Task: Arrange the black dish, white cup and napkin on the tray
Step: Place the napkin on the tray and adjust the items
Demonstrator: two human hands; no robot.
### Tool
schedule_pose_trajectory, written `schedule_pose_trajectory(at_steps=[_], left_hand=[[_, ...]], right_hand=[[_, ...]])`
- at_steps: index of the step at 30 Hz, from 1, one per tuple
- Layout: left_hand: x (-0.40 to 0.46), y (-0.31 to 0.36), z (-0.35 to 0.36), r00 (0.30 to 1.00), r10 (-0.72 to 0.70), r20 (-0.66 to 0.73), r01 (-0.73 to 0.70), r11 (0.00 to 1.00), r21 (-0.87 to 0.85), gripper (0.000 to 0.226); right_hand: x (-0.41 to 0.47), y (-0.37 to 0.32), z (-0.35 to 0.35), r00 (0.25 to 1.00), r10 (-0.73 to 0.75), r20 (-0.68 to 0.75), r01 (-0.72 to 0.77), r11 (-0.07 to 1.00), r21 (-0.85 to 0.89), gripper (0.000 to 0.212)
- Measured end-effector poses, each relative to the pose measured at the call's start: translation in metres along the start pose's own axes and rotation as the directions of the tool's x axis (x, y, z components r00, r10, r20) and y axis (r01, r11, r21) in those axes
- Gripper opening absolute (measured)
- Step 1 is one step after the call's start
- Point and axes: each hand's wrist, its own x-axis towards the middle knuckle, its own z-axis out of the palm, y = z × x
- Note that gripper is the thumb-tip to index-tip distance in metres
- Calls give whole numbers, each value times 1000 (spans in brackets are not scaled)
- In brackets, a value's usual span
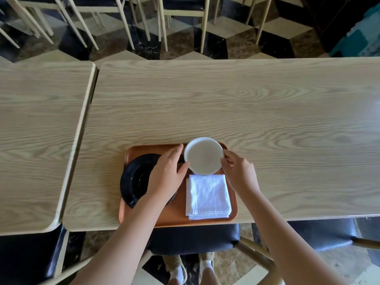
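1. The tray (176, 214) lies at the near edge of the wooden surface (226, 103).
2. The dish (133, 179) sits on the tray's left side, partly hidden under the left hand (166, 173).
3. The folded napkin (207, 196) lies on the tray's right side, nearer the person.
4. The cup (203, 155) is at the tray's far right corner, just beyond the napkin.
5. Both hands grip the cup's rim, the left on its left side, the right hand (239, 172) on its right.
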Motion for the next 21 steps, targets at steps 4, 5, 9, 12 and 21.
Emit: schedule_pose_trajectory(at_steps=[4, 5, 9, 12, 21], left_hand=[[-33, 5, -1, 971, 177, -158, -158, 979, 126, 52], [-48, 6, 3, 952, 271, -139, -251, 957, 147, 49], [-98, 6, 31, 885, 395, 246, -457, 839, 297, 52], [-103, 4, 36, 898, 268, 348, -406, 811, 422, 58], [-108, -9, 33, 883, 228, 409, -414, 788, 455, 60]], right_hand=[[-22, 15, 0, 997, -37, -61, 35, 999, -30, 23], [-33, 23, 1, 994, -85, -68, 78, 993, -92, 24], [-70, 49, 11, 946, -285, 157, 322, 884, -339, 50], [-80, 56, 18, 905, -340, 254, 420, 810, -410, 58], [-88, 53, 27, 908, -347, 234, 417, 785, -458, 56]])
